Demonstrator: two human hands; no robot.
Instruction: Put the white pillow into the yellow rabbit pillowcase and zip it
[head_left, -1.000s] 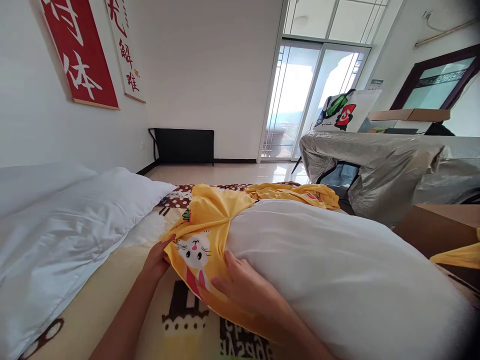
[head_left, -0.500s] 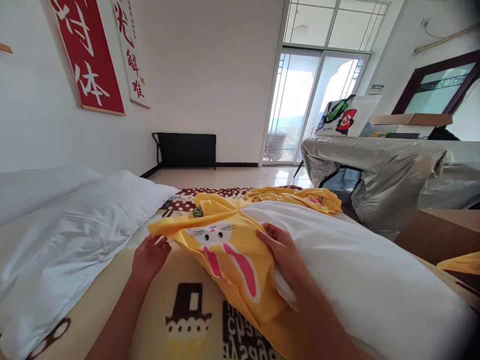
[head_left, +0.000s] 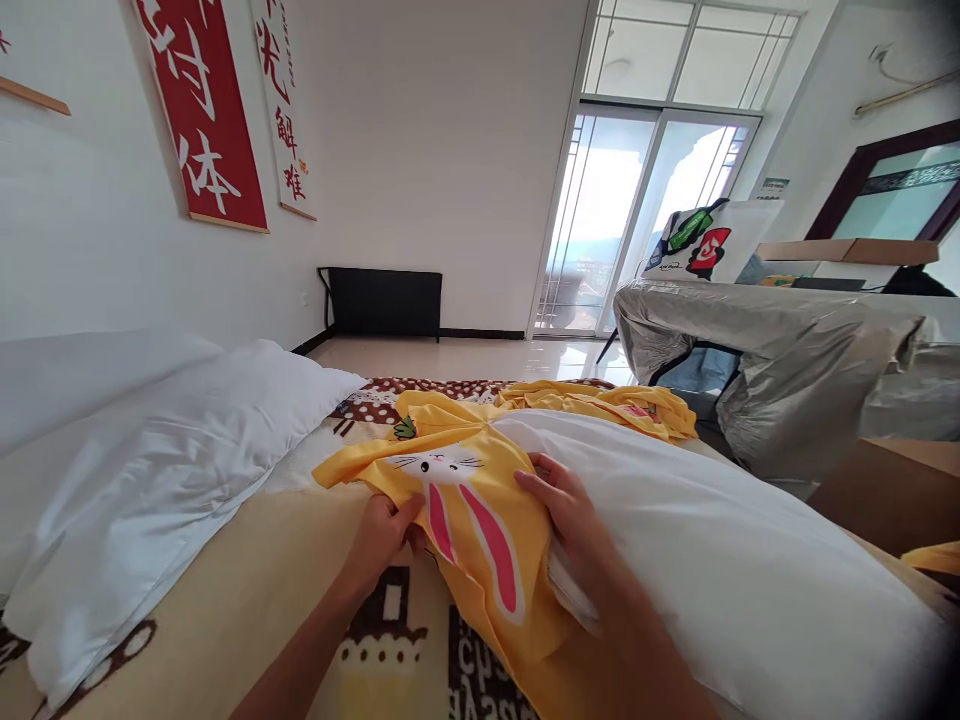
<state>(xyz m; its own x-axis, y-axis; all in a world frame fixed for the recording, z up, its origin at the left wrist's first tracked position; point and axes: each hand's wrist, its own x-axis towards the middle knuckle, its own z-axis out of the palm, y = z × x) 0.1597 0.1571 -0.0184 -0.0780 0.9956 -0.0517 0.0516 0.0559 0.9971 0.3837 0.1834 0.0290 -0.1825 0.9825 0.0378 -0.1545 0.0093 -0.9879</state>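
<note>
A yellow pillowcase point(head_left: 487, 500) with a printed white rabbit and pink ears lies partly over the near left end of a white pillow point(head_left: 697, 530). My left hand point(head_left: 382, 540) pinches the pillowcase's left edge, beside the rabbit's ear. On the other side, my right hand point(head_left: 562, 505) grips the pillowcase where it meets the pillow, thumb on top of the cloth. Its lower fingers are partly hidden. The far left corner of the pillowcase sticks out in folds past my left hand.
Another white pillow point(head_left: 225, 420) lies on the left of the patterned blanket point(head_left: 300, 560). More yellow cloth point(head_left: 600, 402) is bunched at the bed's far edge. A foil-covered table point(head_left: 810, 330) and a cardboard box point(head_left: 892, 490) stand on the right.
My left hand has moved right and slightly nearer along the pillowcase, from its far left corner to the edge by the rabbit's ear. My right hand keeps its grip.
</note>
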